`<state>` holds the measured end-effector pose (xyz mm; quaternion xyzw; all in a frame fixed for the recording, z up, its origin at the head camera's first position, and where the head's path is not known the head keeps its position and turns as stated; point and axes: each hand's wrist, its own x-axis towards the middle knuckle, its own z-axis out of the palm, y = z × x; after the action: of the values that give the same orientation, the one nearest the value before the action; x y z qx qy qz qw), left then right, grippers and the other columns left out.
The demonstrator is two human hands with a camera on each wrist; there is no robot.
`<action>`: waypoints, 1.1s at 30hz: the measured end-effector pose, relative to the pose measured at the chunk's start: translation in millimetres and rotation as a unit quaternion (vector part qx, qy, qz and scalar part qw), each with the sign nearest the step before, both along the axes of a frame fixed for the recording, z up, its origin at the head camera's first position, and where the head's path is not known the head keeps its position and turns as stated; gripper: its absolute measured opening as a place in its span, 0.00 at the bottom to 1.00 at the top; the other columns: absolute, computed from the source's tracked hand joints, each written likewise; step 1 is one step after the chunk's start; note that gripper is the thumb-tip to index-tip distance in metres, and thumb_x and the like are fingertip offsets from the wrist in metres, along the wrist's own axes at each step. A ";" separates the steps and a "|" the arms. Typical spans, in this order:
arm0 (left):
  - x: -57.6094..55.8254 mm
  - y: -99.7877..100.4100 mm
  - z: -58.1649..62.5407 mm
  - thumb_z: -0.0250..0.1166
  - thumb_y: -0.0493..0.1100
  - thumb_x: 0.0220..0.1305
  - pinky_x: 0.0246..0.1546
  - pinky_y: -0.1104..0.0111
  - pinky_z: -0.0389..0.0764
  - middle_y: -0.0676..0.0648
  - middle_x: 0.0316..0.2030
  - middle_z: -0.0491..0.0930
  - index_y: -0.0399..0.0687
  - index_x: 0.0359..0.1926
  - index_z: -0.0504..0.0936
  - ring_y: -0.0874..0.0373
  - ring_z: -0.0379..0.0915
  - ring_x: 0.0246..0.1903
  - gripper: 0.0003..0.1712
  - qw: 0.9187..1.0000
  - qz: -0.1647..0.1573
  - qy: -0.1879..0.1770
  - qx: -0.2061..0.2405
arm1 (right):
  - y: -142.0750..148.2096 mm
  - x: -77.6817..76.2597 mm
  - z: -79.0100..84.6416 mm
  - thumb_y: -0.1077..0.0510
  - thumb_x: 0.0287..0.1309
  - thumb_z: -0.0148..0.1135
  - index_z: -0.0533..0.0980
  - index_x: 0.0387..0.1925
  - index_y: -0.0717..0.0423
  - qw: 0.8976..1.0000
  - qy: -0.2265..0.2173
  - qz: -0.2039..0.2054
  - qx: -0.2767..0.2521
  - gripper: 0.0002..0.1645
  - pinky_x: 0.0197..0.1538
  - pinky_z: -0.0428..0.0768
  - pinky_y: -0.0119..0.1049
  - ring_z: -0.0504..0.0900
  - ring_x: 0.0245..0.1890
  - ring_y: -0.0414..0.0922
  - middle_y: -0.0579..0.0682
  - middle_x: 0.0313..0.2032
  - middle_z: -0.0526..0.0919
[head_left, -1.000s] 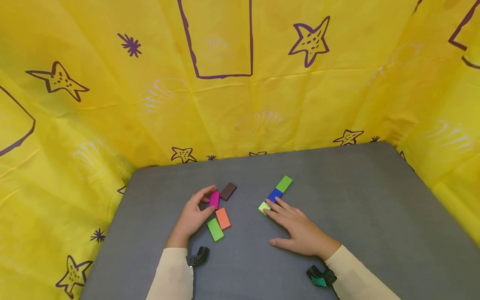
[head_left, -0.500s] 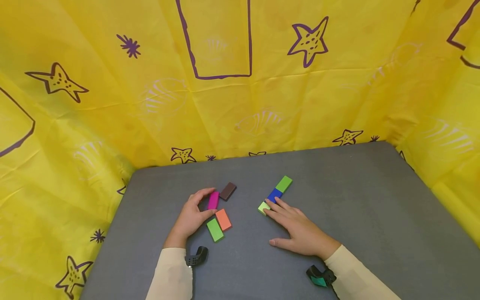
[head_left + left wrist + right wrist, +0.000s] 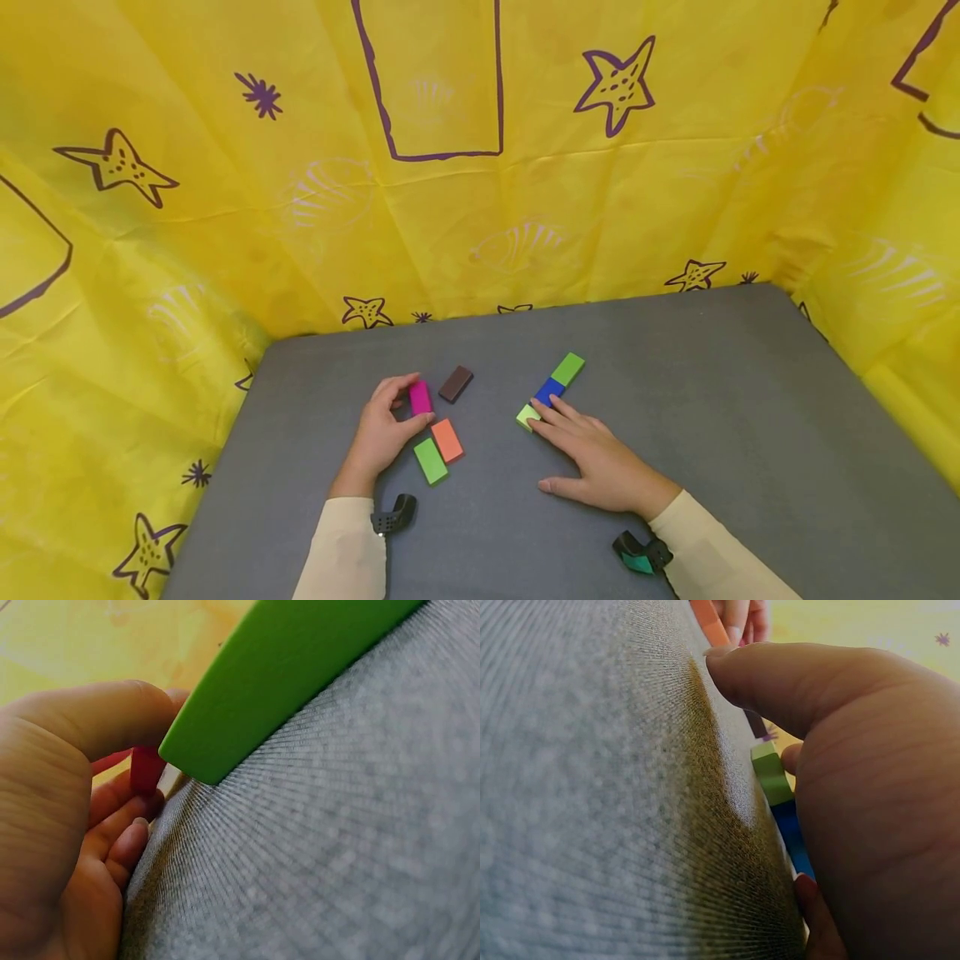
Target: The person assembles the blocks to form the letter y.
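Apparently light handling: left hand [image 3: 381, 429] pinches a magenta, flat rectangular block [image 3: 421, 398] between thumb and fingers, head view.
Block lies at that hand's two o'clock, over a grey tabletop [image 3: 495, 533] with ribbed, cloth-like texture. Probably stiff, light, slightly slippery, hardly fragile; best held at opposite short ends. Orange rectangular block [image 3: 447, 440] near its five o'clock; dark-brown rectangular block [image 3: 456, 384] at two, apart. Right hand [image 3: 596, 458], fingers extended, touches a smooth pale-green block [image 3: 527, 414]. Wood or plastic: cannot tell.

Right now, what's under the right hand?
In the head view, the right hand partly covers the pale green block and blue block; anything fully beneath it is hidden there.
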<state>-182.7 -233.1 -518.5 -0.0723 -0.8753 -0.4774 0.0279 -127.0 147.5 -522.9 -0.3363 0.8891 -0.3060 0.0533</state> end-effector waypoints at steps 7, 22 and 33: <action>1.1 1.6 0.0 0.80 0.37 0.66 0.69 0.49 0.73 0.43 0.70 0.77 0.44 0.75 0.78 0.46 0.72 0.68 0.38 1.000 0.009 -0.009 -0.014 | 0.7 -0.1 -1.1 0.34 0.70 0.71 0.63 0.85 0.46 1.000 -0.001 -0.002 -0.004 0.52 0.76 0.57 0.69 0.41 0.86 0.50 0.44 0.86 0.49; 0.9 1.6 -3.5 0.80 0.32 0.64 0.65 0.60 0.76 0.37 0.66 0.74 0.29 0.72 0.77 0.42 0.76 0.65 0.38 0.993 0.054 0.025 0.103 | 1.5 1.0 -0.6 0.34 0.70 0.71 0.64 0.85 0.48 1.000 -0.001 -0.013 -0.016 0.51 0.75 0.58 0.69 0.41 0.86 0.49 0.43 0.86 0.50; 3.7 3.7 0.0 0.80 0.35 0.66 0.65 0.57 0.76 0.39 0.63 0.78 0.36 0.69 0.81 0.41 0.78 0.64 0.32 0.993 0.081 0.028 0.078 | 1.5 1.1 0.3 0.35 0.70 0.71 0.63 0.85 0.48 1.000 -0.004 -0.013 -0.014 0.51 0.75 0.57 0.70 0.41 0.86 0.51 0.44 0.86 0.49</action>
<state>-179.0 -229.4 -518.5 -0.0119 -0.8371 -0.5384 0.0965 -125.9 148.9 -522.6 -0.3243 0.8888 -0.3202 0.0479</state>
